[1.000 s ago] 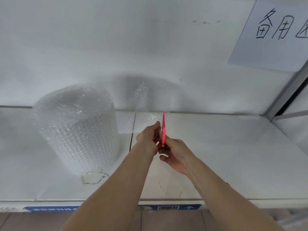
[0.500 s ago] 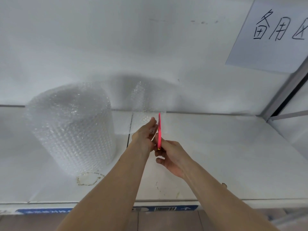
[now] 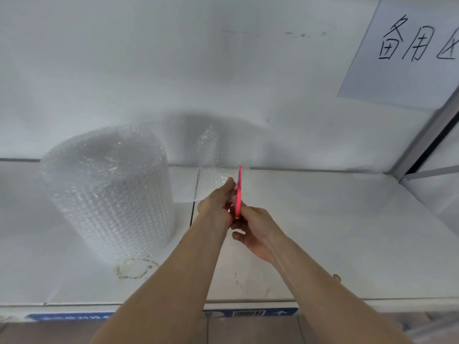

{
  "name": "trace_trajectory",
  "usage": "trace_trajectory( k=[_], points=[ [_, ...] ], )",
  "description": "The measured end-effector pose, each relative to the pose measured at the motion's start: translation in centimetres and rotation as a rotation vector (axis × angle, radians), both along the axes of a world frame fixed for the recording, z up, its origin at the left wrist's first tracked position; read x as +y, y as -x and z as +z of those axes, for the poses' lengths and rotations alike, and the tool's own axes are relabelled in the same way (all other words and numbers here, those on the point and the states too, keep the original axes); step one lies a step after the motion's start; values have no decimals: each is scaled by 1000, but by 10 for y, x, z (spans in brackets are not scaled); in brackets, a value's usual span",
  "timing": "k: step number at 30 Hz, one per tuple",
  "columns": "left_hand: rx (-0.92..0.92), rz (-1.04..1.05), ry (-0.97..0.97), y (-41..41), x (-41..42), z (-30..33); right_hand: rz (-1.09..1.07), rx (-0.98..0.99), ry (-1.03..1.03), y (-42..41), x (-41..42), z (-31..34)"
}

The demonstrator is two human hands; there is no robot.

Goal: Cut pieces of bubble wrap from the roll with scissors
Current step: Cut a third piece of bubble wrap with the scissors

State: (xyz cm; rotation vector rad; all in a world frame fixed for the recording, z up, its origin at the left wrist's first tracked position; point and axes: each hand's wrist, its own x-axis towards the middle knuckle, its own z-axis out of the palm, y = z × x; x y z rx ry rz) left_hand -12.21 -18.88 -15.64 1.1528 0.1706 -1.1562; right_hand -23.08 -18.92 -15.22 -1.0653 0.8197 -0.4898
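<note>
A big roll of clear bubble wrap (image 3: 109, 192) stands upright on the white shelf at the left. A loose sheet of bubble wrap (image 3: 211, 155) runs from it to the right, upright in front of the wall. My left hand (image 3: 218, 204) pinches the sheet's near edge. Right beside it, my right hand (image 3: 255, 229) grips pink scissors (image 3: 239, 192), seen edge-on and pointing away from me along the sheet. The blades' state is hidden.
The white shelf (image 3: 323, 232) reaches to a metal upright (image 3: 427, 142) at the right. A paper sign with handwriting (image 3: 409, 45) hangs on the wall. A ring stain (image 3: 136, 268) marks the shelf near the roll. The front edge carries a blue label (image 3: 250, 313).
Both hands and the scissors have stayed together at the sheet, shifting only slightly; the view has drifted a little.
</note>
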Motion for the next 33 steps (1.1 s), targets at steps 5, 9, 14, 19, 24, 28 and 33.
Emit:
trace_trajectory(
  k=[5,9,14,19,24,28,33],
  points=[
    [-3,-25,7,1,0,1,-5,-9,-1,-3,-3,2],
    [-5,-21,5,0,0,1,0,-12,2,-5,-3,1],
    [4,-4,-11,2,4,5,-13,-30,-14,-6,-9,2],
    [-5,12,-8,5,7,9,-18,-36,-10,-7,-10,1],
    [-18,-4,-35,8,8,9,-36,-83,-40,-8,-13,4],
    [-10,-7,-34,8,7,9,-47,-108,-52,-9,-15,7],
    [-11,-26,-28,4,5,6,-57,-120,-59,-11,-14,8]
  ],
)
